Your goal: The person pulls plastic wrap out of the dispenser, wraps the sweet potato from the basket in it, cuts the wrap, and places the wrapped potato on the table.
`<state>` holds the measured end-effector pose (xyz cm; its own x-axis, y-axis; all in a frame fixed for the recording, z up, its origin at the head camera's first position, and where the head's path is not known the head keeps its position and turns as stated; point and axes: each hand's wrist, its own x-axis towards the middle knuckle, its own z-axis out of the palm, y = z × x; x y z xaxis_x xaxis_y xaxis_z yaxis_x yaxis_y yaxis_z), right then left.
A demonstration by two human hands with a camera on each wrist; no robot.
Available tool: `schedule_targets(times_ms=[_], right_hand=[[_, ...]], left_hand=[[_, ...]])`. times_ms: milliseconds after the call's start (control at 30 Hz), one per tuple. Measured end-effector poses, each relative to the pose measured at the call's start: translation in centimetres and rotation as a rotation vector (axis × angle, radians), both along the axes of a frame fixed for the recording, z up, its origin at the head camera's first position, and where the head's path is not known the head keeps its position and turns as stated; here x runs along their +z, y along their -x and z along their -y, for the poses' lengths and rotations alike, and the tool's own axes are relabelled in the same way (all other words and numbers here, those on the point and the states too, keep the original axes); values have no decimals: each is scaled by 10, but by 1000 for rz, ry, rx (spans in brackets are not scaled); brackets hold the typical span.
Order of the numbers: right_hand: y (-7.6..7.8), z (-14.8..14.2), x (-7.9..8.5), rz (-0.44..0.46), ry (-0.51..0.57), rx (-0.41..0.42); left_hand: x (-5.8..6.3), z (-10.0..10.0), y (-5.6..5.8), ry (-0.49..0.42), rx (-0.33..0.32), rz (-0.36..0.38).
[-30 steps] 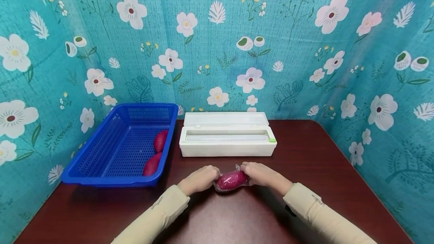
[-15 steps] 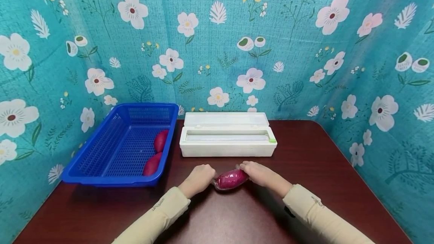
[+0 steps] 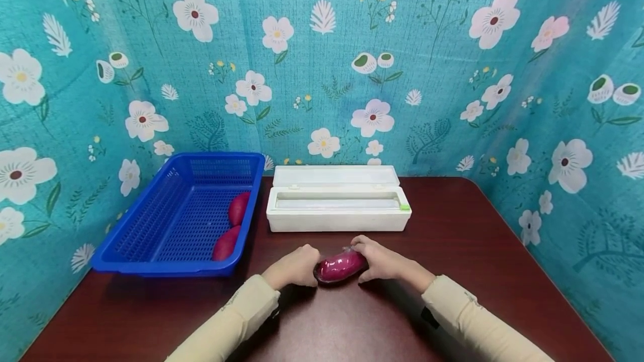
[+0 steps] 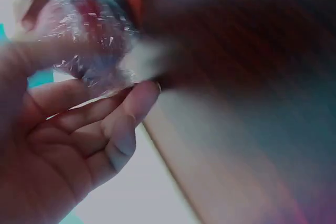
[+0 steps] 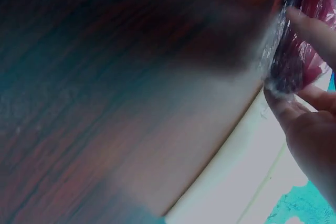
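Note:
A red, oblong sweet-potato-like vegetable (image 3: 341, 267) wrapped in shiny cling film sits between the two hands, low over the table. My left hand (image 3: 294, 267) holds its left end. In the left wrist view the crinkled film (image 4: 107, 30) bunches against those fingers, and the thumb lies across it. At the other end my right hand (image 3: 381, 261) grips with thumb and fingers spread around it. The right wrist view shows the fingers of the right hand (image 5: 310, 129) touching the gathered film (image 5: 286, 72) at that end.
Behind the hands stands a white cling film box (image 3: 339, 222) with its lid (image 3: 336, 176) raised and a roll inside. To the left is a blue plastic basket (image 3: 161, 267) holding two red vegetables (image 3: 226, 243) along its right side. A floral curtain (image 3: 322, 82) surrounds the dark table (image 3: 453, 228).
The right hand's fingers have spread from a tight pinch to a wider hold round the end. The left hand has shifted slightly over its end. Basket and box stay put.

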<state>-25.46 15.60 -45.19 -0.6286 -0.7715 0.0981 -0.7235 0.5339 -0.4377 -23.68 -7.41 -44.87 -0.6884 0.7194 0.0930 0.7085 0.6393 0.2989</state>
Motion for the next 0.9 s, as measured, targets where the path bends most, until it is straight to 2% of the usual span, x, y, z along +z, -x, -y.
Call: schedule_targets(times_ms=[100,300,467,700,800,900], right_hand=[[1,1,0,39,46,-5],[2,2,-2,39,81,51],[4,2,-5,34,126,73],[4,1,-8,31,162,88],[3,1,-9,94,168,71],[2,-2,-9,152,148,47]], left_hand=[[0,-1,0,-87,-11,114],[-4,-1,3,-168,-8,151],[-7,0,7,-223,-74,237],[-4,1,9,-180,-116,214],[-1,-3,8,-135,-82,216],[0,-7,6,-93,-15,250]])
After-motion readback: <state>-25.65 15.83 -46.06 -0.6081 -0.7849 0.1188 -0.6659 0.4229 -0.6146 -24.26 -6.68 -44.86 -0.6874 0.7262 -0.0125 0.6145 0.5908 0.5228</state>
